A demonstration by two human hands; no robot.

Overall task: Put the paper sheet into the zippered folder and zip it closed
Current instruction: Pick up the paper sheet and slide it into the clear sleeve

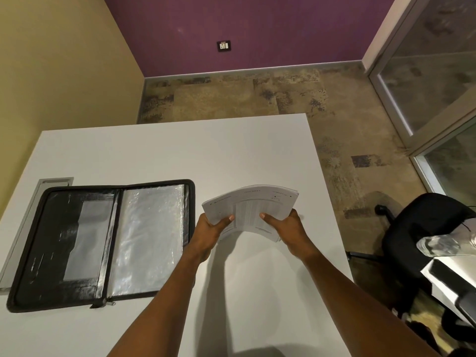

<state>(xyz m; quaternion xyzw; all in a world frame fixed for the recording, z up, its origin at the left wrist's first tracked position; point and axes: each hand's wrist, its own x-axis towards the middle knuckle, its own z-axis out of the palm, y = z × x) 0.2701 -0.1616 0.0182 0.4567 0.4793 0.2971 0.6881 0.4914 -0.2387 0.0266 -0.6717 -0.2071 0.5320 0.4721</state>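
Note:
A black zippered folder (103, 243) lies open flat on the left of the white table (167, 150), showing clear plastic sleeves on both halves; its zip pull rests at the near edge by the spine. To its right, lifted above the table, a printed paper stack (251, 207) bows upward in the middle. My left hand (213, 228) grips its left near corner, thumb on top. At the right near corner my right hand (286, 228) holds it the same way.
A grey cable hatch (55, 181) sits in the table behind the folder. A black office chair (422, 243) stands on the carpet to the right, beside another desk corner (448, 276). Glass partitions line the right side.

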